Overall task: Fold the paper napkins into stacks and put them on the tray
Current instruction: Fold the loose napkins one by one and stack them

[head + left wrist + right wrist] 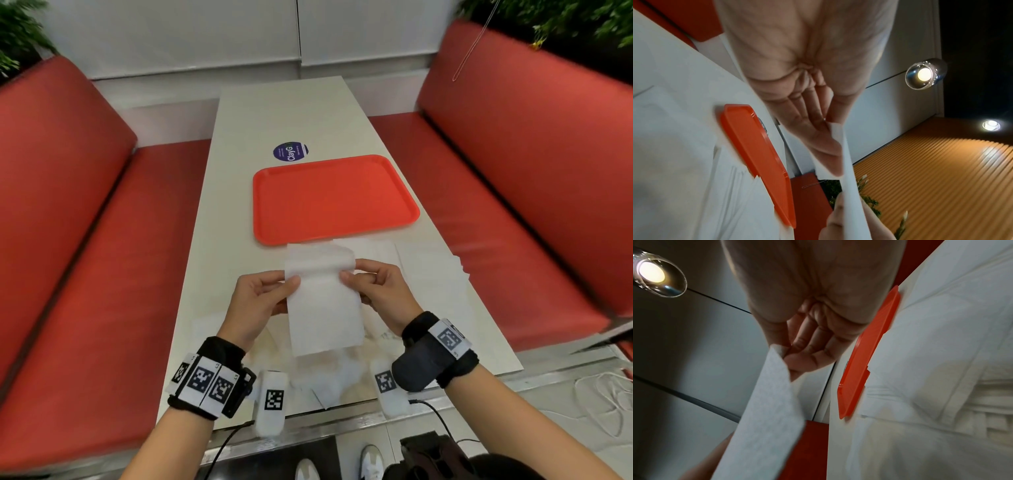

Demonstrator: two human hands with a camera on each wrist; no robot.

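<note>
A white paper napkin point(323, 308) hangs in the air above the near part of the table, its top bent over towards me. My left hand point(263, 298) pinches its left edge and my right hand point(373, 287) pinches its right edge, thumbs on top. The left wrist view shows the napkin point(849, 186) edge-on between thumb and fingers; the right wrist view shows the napkin point(764, 410) the same way. An orange tray point(332, 198) lies bare beyond the hands. More flat white napkins point(428, 270) lie spread on the table to the right, just in front of the tray.
The long white table point(284, 113) runs away from me between two red bench seats point(68, 222). A round blue sticker point(291, 151) sits behind the tray. A crumpled white heap point(329, 373) lies at the near table edge under the hands.
</note>
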